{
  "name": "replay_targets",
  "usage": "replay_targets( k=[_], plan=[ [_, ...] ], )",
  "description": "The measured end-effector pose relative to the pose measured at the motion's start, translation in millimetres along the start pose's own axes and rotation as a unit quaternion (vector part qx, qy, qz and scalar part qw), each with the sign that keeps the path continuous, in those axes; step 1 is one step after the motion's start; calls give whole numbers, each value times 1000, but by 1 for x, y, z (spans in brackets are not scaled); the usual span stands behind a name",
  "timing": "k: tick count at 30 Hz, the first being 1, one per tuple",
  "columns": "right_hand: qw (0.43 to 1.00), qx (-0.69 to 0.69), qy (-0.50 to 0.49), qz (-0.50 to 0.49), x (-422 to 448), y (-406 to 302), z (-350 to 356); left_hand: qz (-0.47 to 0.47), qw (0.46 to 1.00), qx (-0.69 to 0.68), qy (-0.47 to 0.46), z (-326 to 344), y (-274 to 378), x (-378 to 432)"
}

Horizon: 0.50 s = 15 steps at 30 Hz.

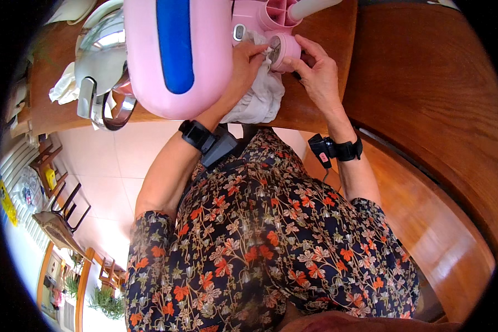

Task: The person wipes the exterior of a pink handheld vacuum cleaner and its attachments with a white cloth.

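Near the top centre, a round pink cup-like part [289, 52] of a pink desk lamp's base [249, 14] is held at its right side by the fingers and thumb of my right hand [317, 70]. My left hand [251, 58] pinches a white cloth [265, 93] against the cup's greyish inner face. Most of the cloth hangs from my fingers onto the wooden table. The lamp's large pink head [207, 58], with a blue panel [174, 45], overhangs my left wrist and hides part of the base. A divided pink holder [276, 14] stands just beyond the cup.
Left of the lamp head stands a shiny metal kettle [101, 54], with crumpled white tissue [66, 85] beside it. The wooden table's edge [299, 124] runs before my body. A second wooden surface [423, 74] lies at the right. Chairs [72, 207] stand on the floor at the left.
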State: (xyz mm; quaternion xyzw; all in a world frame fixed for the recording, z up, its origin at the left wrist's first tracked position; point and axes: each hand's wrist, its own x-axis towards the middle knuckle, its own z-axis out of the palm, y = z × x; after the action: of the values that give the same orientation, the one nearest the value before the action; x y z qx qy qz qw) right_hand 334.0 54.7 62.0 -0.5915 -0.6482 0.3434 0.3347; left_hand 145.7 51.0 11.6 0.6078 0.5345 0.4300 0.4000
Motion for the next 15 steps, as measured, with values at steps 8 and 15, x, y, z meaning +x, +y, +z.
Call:
replay_targets(
  k=[8,15],
  plan=[
    [1000,3,2,17,-2,2,1,28,996,-82,-8,-8,29,-18],
    [1000,-4,-4,0,2,-2,3,28,996,-67,48,3,4,20]
  ],
)
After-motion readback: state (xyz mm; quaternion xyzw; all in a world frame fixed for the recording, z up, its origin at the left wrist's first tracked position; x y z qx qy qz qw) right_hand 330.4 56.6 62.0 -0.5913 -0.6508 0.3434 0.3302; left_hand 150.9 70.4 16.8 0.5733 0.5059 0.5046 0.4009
